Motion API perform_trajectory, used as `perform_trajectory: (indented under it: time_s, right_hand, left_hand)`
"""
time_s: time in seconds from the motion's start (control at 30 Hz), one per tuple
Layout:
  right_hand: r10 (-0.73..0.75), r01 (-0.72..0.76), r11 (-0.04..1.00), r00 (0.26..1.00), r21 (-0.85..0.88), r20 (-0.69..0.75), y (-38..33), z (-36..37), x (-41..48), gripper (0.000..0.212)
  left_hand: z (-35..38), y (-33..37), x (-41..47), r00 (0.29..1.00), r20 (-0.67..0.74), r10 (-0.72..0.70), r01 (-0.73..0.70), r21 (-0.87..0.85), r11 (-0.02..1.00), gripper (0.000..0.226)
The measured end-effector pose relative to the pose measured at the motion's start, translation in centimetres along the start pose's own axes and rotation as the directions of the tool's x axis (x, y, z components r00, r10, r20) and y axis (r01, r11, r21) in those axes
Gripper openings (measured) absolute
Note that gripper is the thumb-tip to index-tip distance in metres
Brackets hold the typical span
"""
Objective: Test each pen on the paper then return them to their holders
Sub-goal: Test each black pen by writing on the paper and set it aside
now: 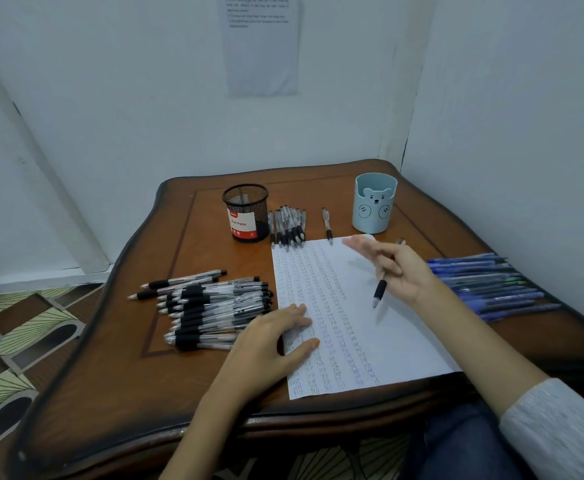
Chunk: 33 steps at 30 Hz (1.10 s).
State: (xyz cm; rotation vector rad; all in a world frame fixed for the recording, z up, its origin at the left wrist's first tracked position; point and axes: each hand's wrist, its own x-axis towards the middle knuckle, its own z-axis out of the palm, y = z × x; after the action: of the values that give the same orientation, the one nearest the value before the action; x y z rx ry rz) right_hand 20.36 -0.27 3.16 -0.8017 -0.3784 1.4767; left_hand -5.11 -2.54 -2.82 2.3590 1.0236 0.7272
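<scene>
Head view: we find the paper (370,341) lined with test marks, yet no pens show in the mesh holder (245,213) or the bear holder (375,207). We judge returning not begun. The black pens (211,303) and blue pens (491,285) lie loose. The right hand (401,271) grips a clear pen (381,284) tip-down above the sheet. The left hand (273,337) rests flat on the paper's edge.

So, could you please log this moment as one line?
left hand resting on paper | right hand holding pen over paper | mesh cup and bear cup upright

A home-like room corner: carved wooden table (128,393), patterned floor tiles (13,327), white walls (138,98), a taped-up printed sheet (262,57).
</scene>
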Motion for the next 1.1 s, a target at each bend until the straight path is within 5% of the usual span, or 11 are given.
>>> perform_trajectory:
  time_s: [0.2, 0.37, 0.5, 0.83, 0.93, 1.1]
  right_hand:
    - [0.177, -0.182, 0.964, 0.983, -0.194, -0.042, 1.0, -0.4, -0.2, 0.058]
    - [0.03, -0.05, 0.953, 0.997, -0.299, -0.072, 1.8, -0.7, 0.2, 0.017]
    - [-0.196, 0.11, 0.83, 0.975, -0.547, -0.101, 2.8, -0.7, 0.3, 0.029]
    - [-0.458, 0.255, 0.473, 0.889, -0.844, 0.012, 4.5, -1.0, 0.3, 0.042]
    - [-0.471, 0.269, 0.378, 0.88, -0.886, 0.066, 4.7, -1.2, 0.3, 0.031]
    - [-0.428, 0.299, 0.375, 0.895, -0.878, 0.122, 4.8, -1.3, 0.3, 0.033]
  left_hand:
    - [0.0, -0.1, 0.0, 1.0, 0.006, -0.001, 0.001, -0.007, 1.0, 0.05]
    - [0.0, 0.0, 0.0, 1.0, 0.006, 0.001, -0.001, -0.001, 1.0, 0.048]
    - [-0.1, 0.1, 0.0, 1.0, 0.003, 0.014, -0.014, -0.005, 1.0, 0.041]
    - [0.1, -0.3, 0.0, 1.0, 0.0, 0.014, -0.014, 0.014, 1.0, 0.051]
    - [0.1, -0.1, 0.0, 1.0, -0.002, 0.009, -0.009, 0.007, 1.0, 0.051]
    - [0.1, 0.0, 0.0, 1.0, 0.004, 0.012, -0.012, 0.028, 1.0, 0.054]
